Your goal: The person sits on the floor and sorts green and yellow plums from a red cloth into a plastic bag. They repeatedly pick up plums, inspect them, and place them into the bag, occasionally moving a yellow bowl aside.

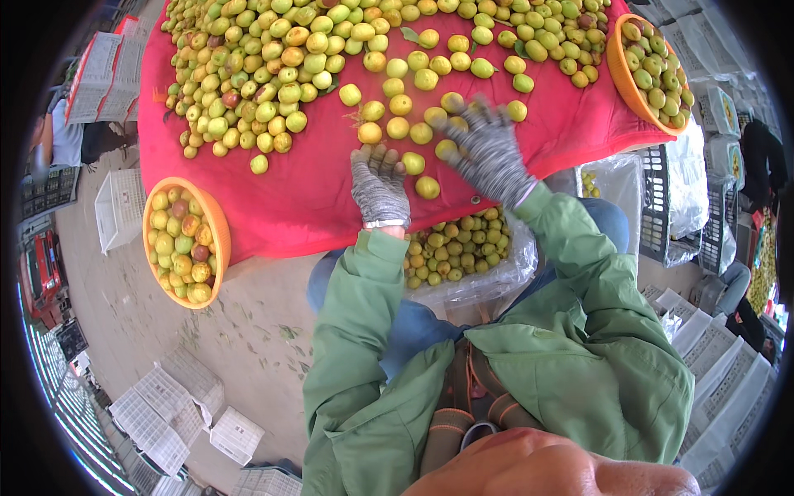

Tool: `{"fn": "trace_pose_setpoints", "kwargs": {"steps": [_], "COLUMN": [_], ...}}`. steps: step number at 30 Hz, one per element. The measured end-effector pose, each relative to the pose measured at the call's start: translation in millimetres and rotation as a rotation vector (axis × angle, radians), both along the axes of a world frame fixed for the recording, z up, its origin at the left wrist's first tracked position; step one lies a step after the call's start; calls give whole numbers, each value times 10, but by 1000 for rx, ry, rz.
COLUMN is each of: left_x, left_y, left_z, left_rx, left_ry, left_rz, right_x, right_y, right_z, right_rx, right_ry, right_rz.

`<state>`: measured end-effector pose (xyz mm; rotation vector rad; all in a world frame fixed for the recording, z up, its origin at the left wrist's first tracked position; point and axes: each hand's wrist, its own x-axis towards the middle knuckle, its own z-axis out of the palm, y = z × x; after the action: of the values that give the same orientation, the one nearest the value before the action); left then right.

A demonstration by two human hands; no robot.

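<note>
Loose yellow-green jujubes [400, 104] lie scattered on a red cloth [298, 204] that covers the table before me. My left hand [381, 183], in a grey knit glove, rests low at the near side of them. Its fingers are slightly curled, with no fruit visible in them. Over the jujubes to the right, my right hand [487, 152] wears a matching glove, its fingers spread and blurred. A few jujubes lie under or beside those fingertips; none is plainly gripped. Between the two hands sits a single jujube [427, 187].
A large jujube heap [248, 74] covers the table's far left. Orange baskets of jujubes stand at the left edge [224, 248] and right edge [614, 56]. Below the table edge, a plastic-lined crate [524, 254] holds more. White crates [155, 409] sit on the floor.
</note>
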<state>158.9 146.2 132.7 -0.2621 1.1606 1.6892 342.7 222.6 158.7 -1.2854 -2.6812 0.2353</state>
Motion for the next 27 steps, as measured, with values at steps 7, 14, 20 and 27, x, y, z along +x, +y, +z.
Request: {"fn": "trace_pose_setpoints", "kwargs": {"steps": [7,14,20,27], "left_x": [-54,-130,-203,-317], "left_y": [-27,-36,-18,-17], "left_z": [1,-20,23,144], "left_rx": [5,21,93,85], "left_ry": [-21,39,26,52], "left_rz": [39,70,84,113], "right_x": [322,-254,-1573,-1391], "right_y": [283,1258,1949,895], "right_z": [-467,-173,-177,-214], "right_rx": [114,270,288,-88], "right_ry": [-24,102,31,-151], "right_rz": [-211,-180,-105,187]}}
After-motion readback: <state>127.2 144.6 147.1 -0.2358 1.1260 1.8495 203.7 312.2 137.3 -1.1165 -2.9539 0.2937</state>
